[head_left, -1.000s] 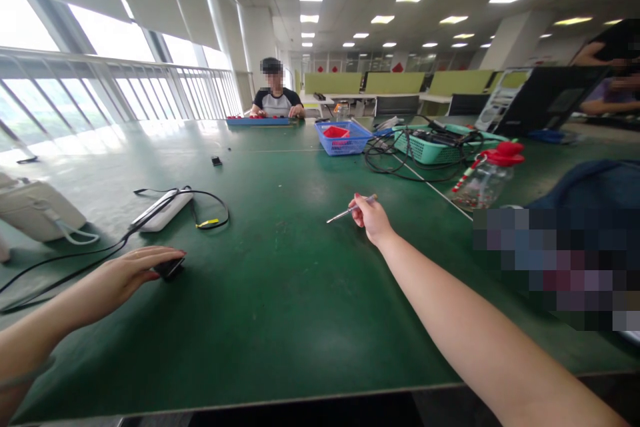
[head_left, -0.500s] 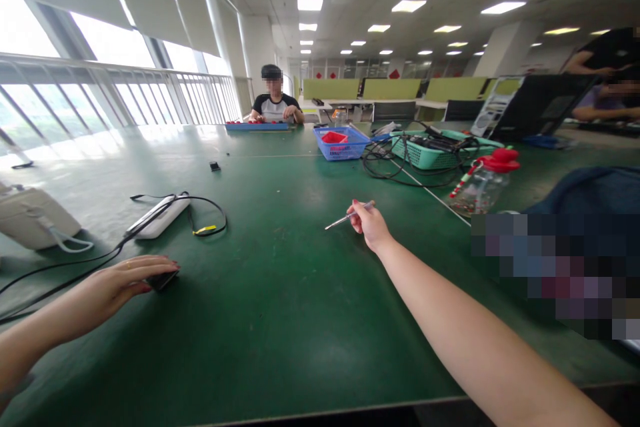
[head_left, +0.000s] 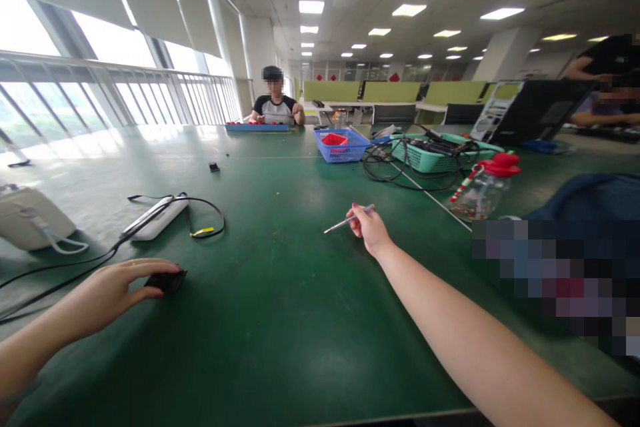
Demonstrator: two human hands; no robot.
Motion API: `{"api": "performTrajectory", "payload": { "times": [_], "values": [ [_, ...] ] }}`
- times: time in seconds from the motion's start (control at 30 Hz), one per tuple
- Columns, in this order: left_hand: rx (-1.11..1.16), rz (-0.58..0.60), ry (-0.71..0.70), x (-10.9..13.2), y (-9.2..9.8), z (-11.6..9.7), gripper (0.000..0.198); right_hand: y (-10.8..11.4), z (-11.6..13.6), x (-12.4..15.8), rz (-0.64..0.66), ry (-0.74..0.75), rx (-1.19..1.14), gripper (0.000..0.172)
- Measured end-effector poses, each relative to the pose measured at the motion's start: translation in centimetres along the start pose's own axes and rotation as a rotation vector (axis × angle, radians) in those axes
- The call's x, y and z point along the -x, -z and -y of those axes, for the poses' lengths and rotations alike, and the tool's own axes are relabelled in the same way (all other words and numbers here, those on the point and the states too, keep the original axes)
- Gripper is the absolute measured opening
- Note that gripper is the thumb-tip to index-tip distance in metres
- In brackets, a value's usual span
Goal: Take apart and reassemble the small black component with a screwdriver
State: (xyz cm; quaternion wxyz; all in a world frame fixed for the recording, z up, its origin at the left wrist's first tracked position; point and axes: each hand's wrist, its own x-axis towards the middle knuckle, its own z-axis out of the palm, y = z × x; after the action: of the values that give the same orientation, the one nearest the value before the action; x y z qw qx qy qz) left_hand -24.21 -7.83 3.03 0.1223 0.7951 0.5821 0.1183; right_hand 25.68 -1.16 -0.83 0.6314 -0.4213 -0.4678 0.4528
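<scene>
My left hand [head_left: 123, 287] grips a small flat black object [head_left: 169, 281] at the left of the green table [head_left: 280, 347]. Its thumb is on the near edge and the fingers lie over the far edge. Part of the black object is hidden by the hand, and I cannot make out its kind. My right hand [head_left: 369, 227], near the middle, pinches a slim pen-like tool [head_left: 340, 223]. The tool's silvery tip points left and down, and its other end sticks out past the fingers. I cannot tell whether the tip touches the table.
A white power bank-like box [head_left: 155, 219] with a black cable [head_left: 210, 201] and a pale pouch [head_left: 33, 217] lie left. Farther off are a blue basket [head_left: 343, 153], a green basket [head_left: 433, 161] and a red-lidded bottle [head_left: 483, 193]. A person [head_left: 275, 107] sits at the far edge.
My left hand has shifted slightly right with the black object, and more of that object shows. My right hand and the slim tool have hardly moved.
</scene>
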Motion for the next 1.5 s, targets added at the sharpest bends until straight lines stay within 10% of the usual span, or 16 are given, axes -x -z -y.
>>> {"api": "performTrajectory", "payload": {
  "times": [0.27, 0.43, 0.6, 0.87, 1.03, 1.23, 1.5],
  "values": [
    [0.145, -0.088, -0.231, -4.4, -1.2, -17.1, 0.035, 0.1, 0.1, 0.0, -0.039, -0.013, -0.016, 0.039],
    [0.173, -0.079, -0.354, -9.9, -5.7, -23.2, 0.033, 0.1, 0.3, 0.1, -0.032, -0.012, -0.044, 0.038],
    [0.104, -0.1, -0.291, -12.8, -8.9, -23.6, 0.034, 0.0, 0.1, 0.2, -0.031, 0.033, 0.013, 0.036],
    [0.19, -0.128, -0.329, -13.6, -10.4, -22.0, 0.039, -2.4, 1.9, 3.2, 0.248, 0.44, 0.807, 0.018],
    [0.324, -0.108, -0.278, -14.1, -10.9, -21.1, 0.064, -3.3, 3.5, 5.1, 0.251, 0.702, 0.988, 0.008],
    [0.289, -0.125, -0.294, -14.3, -11.0, -20.5, 0.045, -3.9, 4.5, 6.8, 0.454, 1.02, 1.048, 0.003],
    [0.282, -0.12, -0.308, -14.4, -10.9, -20.4, 0.041, -4.5, 4.8, 7.2, 0.612, 1.056, 1.141, 0.008]
  ]
}}
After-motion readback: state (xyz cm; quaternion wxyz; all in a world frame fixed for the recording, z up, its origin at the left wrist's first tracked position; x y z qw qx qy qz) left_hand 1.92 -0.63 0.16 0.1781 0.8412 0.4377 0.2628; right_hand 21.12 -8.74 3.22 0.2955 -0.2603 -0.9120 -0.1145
